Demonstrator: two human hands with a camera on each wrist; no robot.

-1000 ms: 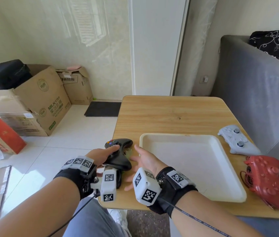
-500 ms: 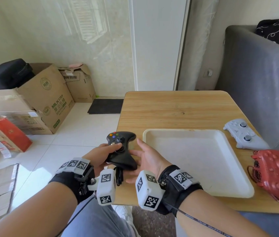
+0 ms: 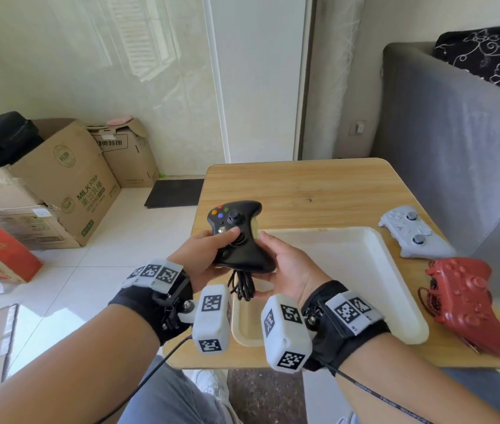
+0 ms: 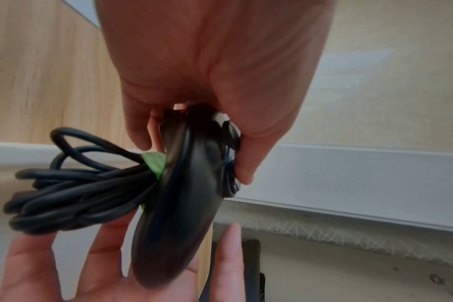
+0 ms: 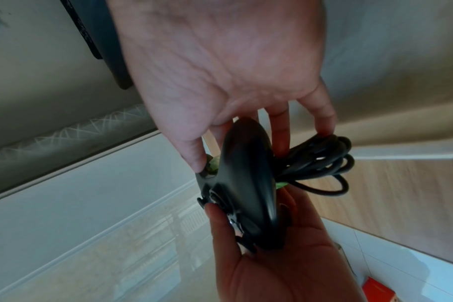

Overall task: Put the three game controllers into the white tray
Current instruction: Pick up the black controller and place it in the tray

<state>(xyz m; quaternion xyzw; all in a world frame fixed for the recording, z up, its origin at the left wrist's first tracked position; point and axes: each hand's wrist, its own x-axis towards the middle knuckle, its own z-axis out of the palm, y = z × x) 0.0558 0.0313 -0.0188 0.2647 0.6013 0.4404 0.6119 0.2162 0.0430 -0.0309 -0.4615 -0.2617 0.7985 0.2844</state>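
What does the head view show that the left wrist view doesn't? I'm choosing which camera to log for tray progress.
Only the head view shows the white tray, holding no controller, with the grey controller and red controller lying on the table to its right. Only the left wrist view shows the green tie around the cable bundle. Both show the black controller gripped by the left hand, with the right hand touching it.
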